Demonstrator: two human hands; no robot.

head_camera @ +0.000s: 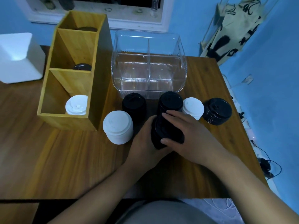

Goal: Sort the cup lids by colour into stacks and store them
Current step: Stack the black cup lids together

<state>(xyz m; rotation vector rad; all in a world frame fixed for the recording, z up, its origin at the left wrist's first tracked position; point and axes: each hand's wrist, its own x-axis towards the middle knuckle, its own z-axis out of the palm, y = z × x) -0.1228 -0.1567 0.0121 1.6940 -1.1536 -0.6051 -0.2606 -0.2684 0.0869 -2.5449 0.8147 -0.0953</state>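
Both hands hold a black stack of lids (166,132) just above the wooden table (64,156). My left hand (144,143) cups it from the left and below. My right hand (186,128) wraps over its top, thumb on the near end. Three more black lid stacks stand behind: one (134,103) left, one (169,101) in the middle, one (216,110) at far right. A white stack (118,126) stands left of my hands and another white stack (193,107) behind my right hand.
A bamboo organiser (71,68) with three compartments stands at left; its near one holds white lids (76,105), the middle one dark lids (82,67). A clear plastic divided bin (148,65) sits behind the stacks. A white box (17,57) is at far left.
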